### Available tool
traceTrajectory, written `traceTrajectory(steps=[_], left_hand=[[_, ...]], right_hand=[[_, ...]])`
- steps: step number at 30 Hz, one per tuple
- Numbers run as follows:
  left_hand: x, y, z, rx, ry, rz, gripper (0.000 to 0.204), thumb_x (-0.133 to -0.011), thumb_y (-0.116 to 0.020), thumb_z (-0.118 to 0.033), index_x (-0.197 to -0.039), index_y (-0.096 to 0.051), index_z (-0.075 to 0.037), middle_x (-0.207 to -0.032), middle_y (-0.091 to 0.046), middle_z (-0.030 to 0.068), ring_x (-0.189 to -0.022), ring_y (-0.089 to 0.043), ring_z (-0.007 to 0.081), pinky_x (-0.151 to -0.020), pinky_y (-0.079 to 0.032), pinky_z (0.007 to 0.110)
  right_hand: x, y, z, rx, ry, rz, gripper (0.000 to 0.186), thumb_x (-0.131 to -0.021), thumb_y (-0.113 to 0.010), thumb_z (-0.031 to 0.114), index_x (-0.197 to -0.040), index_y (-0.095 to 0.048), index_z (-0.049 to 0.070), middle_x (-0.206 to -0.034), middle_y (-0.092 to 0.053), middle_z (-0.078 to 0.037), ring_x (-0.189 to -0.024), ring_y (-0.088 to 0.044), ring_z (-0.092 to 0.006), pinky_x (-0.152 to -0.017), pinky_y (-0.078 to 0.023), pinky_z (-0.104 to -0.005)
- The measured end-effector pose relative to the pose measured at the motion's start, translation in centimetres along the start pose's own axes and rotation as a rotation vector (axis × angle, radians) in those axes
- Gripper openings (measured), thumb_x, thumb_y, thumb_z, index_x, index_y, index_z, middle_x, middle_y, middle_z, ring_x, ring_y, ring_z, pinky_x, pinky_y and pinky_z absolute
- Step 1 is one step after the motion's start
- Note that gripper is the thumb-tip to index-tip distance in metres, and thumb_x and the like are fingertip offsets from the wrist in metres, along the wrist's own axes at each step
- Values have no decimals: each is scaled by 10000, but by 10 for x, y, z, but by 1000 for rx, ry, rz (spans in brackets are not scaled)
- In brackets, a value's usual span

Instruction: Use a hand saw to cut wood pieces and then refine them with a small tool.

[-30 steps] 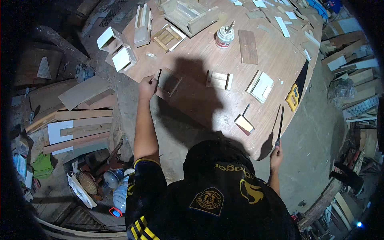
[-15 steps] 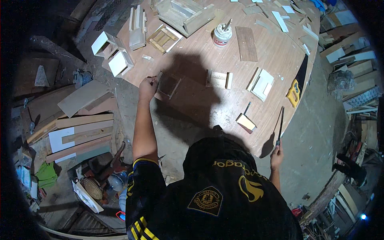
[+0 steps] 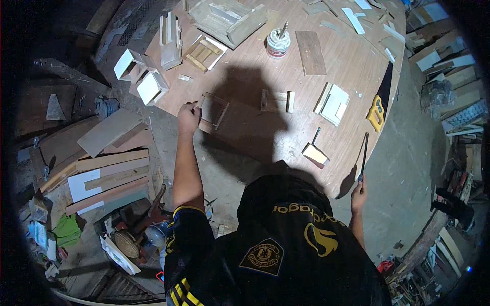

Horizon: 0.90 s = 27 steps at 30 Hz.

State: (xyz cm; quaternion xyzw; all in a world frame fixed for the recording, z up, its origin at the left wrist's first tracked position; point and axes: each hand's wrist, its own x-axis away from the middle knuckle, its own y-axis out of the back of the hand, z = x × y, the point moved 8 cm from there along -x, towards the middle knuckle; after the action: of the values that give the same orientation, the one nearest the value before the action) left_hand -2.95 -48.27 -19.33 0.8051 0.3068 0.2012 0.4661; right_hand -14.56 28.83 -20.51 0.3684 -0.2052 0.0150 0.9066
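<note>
At the left part of the table's near edge, my left hand (image 3: 189, 117) has its fingers bent together beside a small, shallow wooden frame (image 3: 218, 113). Whatever is pinched in those fingers, if anything, is too small to make out. The frame lies partly in my shadow. My right hand (image 3: 359, 194), just off the table's near right edge, is closed round the handle of a long, thin, dark tool like a file (image 3: 364, 158). Its blade points away from me. Nearest to it on the table is a small wooden block with a dark-handled tool (image 3: 315, 153).
A yellow-handled saw (image 3: 376, 115) lies along the right edge. Farther in are a white-panelled wooden piece (image 3: 334, 104), a small wooden piece (image 3: 278, 101), a flat board (image 3: 310, 53) and a white tub (image 3: 278, 43) with a brush. Wooden boxes (image 3: 145, 76) stand at the far left.
The view has shifted slightly. The frame beside my left hand now looks flatter on the table. My right hand has moved a little rightward with the file-like tool.
</note>
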Motion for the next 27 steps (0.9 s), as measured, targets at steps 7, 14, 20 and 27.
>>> traceTrajectory(steps=[7, 14, 20, 27], left_hand=[[0, 0, -2, 5, 9, -35, 277, -871, -600, -182, -1057, -705, -6, -987, -655, 219, -946, -633, 384, -884, -497, 434], [0, -2, 3, 23, 11, -51, 271, -876, -606, -177, -1072, -697, -15, -1003, -656, 208, -940, -636, 373, -874, -499, 431], [1, -3, 12, 107, 29, -71, 240, -862, -631, -146, -1054, -703, -22, -980, -664, 195, -905, -646, 358, -834, -514, 414], [9, -11, 31, 428, 375, 4, 231, -922, -630, -176, -1081, -701, -25, -772, -672, 103, -618, -631, 171, -600, -518, 319]], right_hand=[[0, -2, 2, -41, -44, 28, 408, -1041, -428, 175, -1408, -478, 4, -1365, -563, -154, -1248, -518, -220, -1051, -374, -320], [4, -5, 8, -69, -88, 57, 412, -1045, -427, 184, -1419, -469, 16, -1342, -580, -140, -1217, -529, -199, -1026, -388, -308], [0, -4, 3, 6, 6, 19, 409, -1045, -429, 190, -1428, -474, 52, -1260, -622, -115, -1035, -584, -168, -938, -441, -289], [8, 4, 20, -81, 12, 1, 409, -1047, -439, 225, -1435, -487, 105, -707, -503, 39, -537, -348, -27, -498, -317, -209]])
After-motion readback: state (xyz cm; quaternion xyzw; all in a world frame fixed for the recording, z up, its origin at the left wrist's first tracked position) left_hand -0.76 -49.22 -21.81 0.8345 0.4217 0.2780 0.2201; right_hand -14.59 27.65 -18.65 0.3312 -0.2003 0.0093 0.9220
